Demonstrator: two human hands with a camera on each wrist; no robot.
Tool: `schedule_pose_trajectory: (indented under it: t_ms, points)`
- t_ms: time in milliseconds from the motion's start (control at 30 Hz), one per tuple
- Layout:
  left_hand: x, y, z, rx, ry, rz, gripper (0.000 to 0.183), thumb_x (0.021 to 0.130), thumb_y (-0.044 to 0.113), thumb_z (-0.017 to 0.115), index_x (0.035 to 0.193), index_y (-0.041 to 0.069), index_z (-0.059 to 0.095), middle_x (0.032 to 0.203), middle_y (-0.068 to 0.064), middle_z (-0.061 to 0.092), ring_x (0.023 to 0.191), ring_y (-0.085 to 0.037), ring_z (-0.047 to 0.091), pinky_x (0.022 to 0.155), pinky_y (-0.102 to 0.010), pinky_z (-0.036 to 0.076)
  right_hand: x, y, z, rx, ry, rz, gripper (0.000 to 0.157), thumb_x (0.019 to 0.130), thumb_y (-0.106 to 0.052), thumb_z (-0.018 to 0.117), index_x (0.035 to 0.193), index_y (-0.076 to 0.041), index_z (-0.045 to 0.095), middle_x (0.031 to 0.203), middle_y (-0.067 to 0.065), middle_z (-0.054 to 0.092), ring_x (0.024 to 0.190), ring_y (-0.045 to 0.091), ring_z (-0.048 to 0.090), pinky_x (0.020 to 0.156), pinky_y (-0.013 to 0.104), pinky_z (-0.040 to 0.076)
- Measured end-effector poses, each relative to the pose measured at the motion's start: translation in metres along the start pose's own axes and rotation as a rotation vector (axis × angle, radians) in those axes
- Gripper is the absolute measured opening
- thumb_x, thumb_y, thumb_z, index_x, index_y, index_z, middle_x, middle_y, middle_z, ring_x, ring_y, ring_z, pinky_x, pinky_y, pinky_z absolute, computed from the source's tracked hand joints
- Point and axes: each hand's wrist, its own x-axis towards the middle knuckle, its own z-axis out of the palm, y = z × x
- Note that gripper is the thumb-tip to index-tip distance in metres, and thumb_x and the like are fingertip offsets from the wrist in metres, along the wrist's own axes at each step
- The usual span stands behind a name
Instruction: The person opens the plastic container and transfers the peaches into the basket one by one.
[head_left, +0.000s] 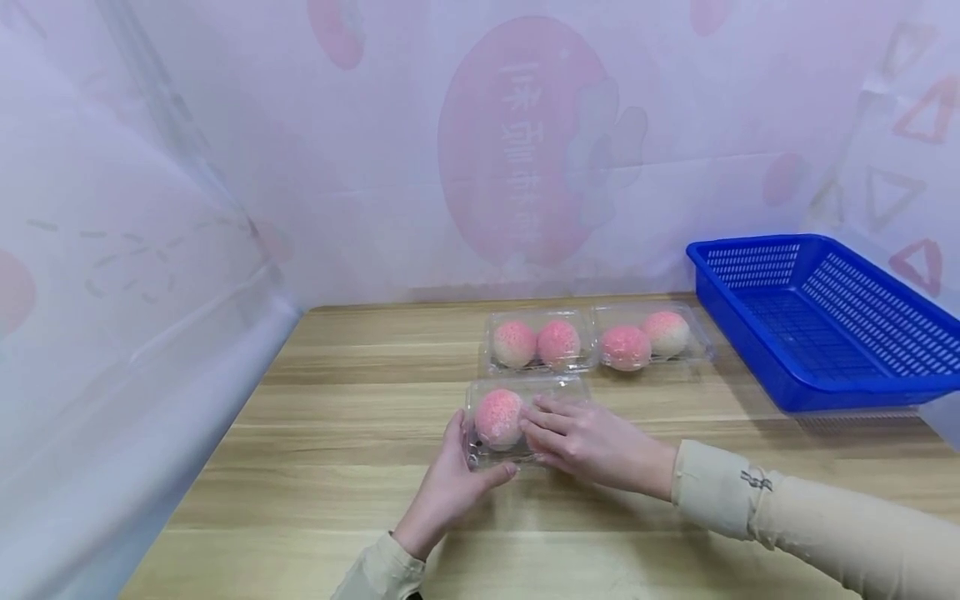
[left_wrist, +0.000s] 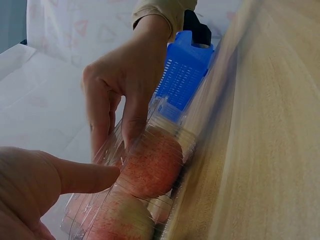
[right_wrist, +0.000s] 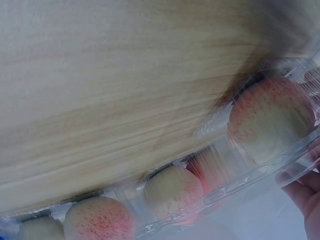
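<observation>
A clear plastic clamshell box (head_left: 532, 385) with two pink-and-cream peaches lies near the middle of the wooden table. My left hand (head_left: 461, 475) holds its left end, thumb along the front edge and fingers at the side. From the right my right hand (head_left: 588, 437) reaches over the lid, fingers pressing on it above the right peach (left_wrist: 155, 162) and partly covering it in the head view. The left peach (head_left: 498, 421) shows plainly through the plastic. In the right wrist view, fingertips (right_wrist: 300, 192) are at the lid's edge.
Behind the near box stand two more clear boxes, a left one (head_left: 537, 317) and a right one (head_left: 618, 312), each with two peaches. A blue perforated basket (head_left: 750, 358) sits at the table's right. Printed pale sheets (head_left: 360, 208) hang behind and at the left.
</observation>
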Motion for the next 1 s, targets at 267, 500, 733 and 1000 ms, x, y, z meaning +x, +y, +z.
schedule_pose_trajectory:
  t_ms: [267,500,733,1000]
  points:
    - [0.0038,-0.0009,0.0005,0.007,-0.001,0.000,0.108,0.078,0.017,0.084,0.151,-0.010,0.009,0.151,-0.034,0.027,0.138,-0.044,0.030,0.113,-0.056,0.024,0.0006,0.0048,-0.0027,-0.108,0.020,-0.115,0.041,0.086,-0.024,0.073,0.119,0.000,0.069,0.118,0.017,0.067,0.106,0.034,0.065,0.092,0.040,0.054]
    - [0.0050,-0.0047,0.0005,0.019,0.009,0.004,0.105,0.078,0.016,0.084,0.151,-0.009,0.012,0.150,-0.033,0.029,0.137,-0.044,0.032,0.113,-0.056,0.025,-0.0006,0.0033,-0.0017,-0.181,-0.023,-0.147,0.037,0.096,-0.024,0.062,0.122,0.000,0.067,0.121,0.017,0.066,0.109,0.031,0.064,0.092,0.039,0.054]
    - [0.0042,-0.0041,-0.0019,0.035,0.002,0.003,0.107,0.078,0.020,0.084,0.151,-0.009,0.012,0.150,-0.033,0.029,0.137,-0.044,0.032,0.113,-0.055,0.025,0.0006,0.0029,-0.0016,-0.200,-0.051,-0.154,0.037,0.103,-0.025,0.051,0.122,0.001,0.066,0.124,0.018,0.064,0.111,0.031,0.063,0.095,0.038,0.052]
    - [0.0036,-0.0031,-0.0022,0.054,0.011,-0.017,0.108,0.077,0.019,0.084,0.151,-0.009,0.011,0.149,-0.033,0.031,0.136,-0.045,0.034,0.113,-0.056,0.025,0.0005,0.0025,0.0002,-0.143,-0.034,-0.141,0.037,0.096,-0.024,0.059,0.122,0.002,0.066,0.123,0.018,0.065,0.114,0.031,0.061,0.097,0.039,0.051]
